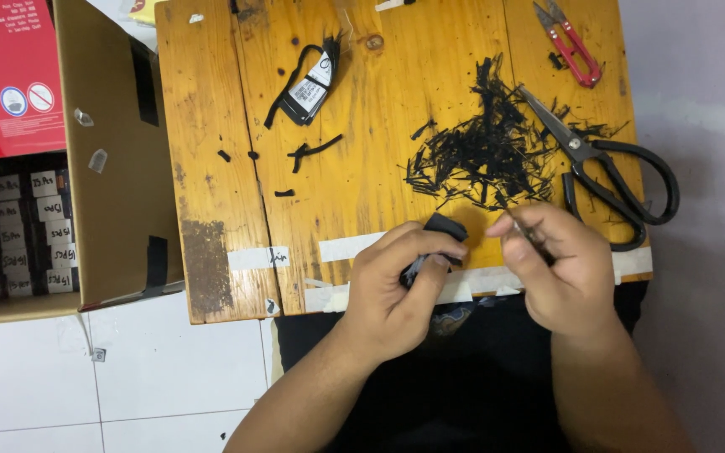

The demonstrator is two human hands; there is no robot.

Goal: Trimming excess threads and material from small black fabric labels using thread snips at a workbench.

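Over the near edge of a small wooden board (211, 126), my left hand (400, 281) grips a small black piece of material (445, 226) between thumb and fingers. My right hand (555, 268) is just to its right, fingers pinched on a thin black strip (533, 242) that is mostly hidden by the fingers. Behind both hands lies a pile of thin black offcuts (480, 155).
Large black scissors (610, 172) lie right of the pile, small red snips (572, 46) at the far right corner. A black tagged item (312, 84) and loose black bits lie mid-board. An open cardboard box (102, 159) of stacked packs stands at left on white floor tiles.
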